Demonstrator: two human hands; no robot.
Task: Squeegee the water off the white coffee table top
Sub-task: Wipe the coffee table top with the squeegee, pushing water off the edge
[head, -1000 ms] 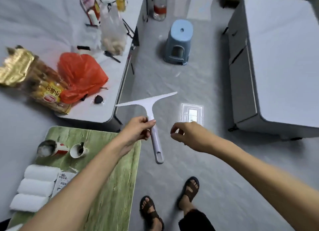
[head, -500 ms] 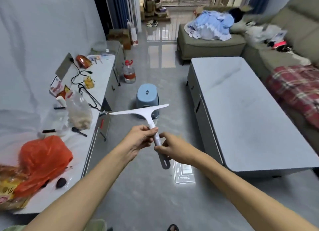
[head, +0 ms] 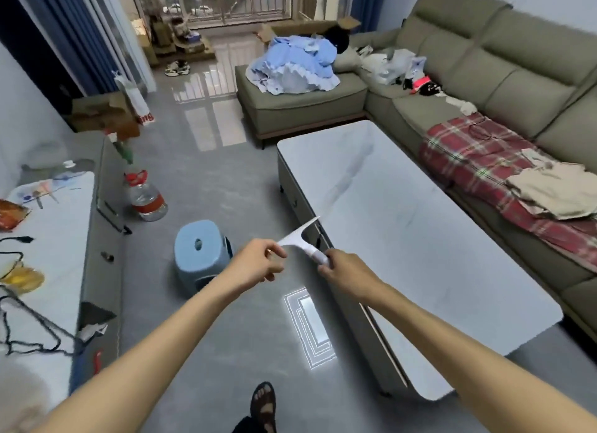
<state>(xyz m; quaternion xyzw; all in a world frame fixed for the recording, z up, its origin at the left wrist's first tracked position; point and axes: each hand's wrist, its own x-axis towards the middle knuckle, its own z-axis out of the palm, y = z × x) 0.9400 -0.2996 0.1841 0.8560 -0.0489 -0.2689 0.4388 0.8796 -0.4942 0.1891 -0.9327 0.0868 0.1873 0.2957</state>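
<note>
The white squeegee (head: 300, 235) hangs in the air over the grey floor, just off the long left edge of the white coffee table (head: 403, 238). My right hand (head: 342, 271) is closed around its handle. My left hand (head: 258, 261) pinches the near end of the blade with thumb and fingertips, its other fingers loosely curled. The blade slants up and to the right, its far tip over the table's edge. The table top is bare and pale, with faint streaks; I cannot make out water on it.
A blue plastic stool (head: 200, 248) stands on the floor left of my hands, with a large water bottle (head: 145, 196) behind it. A cluttered white counter (head: 48, 238) runs along the left. A green sofa (head: 517, 77) with clothes wraps behind and right of the table. My sandalled foot (head: 263, 406) is below.
My view rose from the floor and turned toward the coffee table. My right hand took the squeegee's handle; my left hand slid off the handle to the blade's end. The squeegee swung toward the table.
</note>
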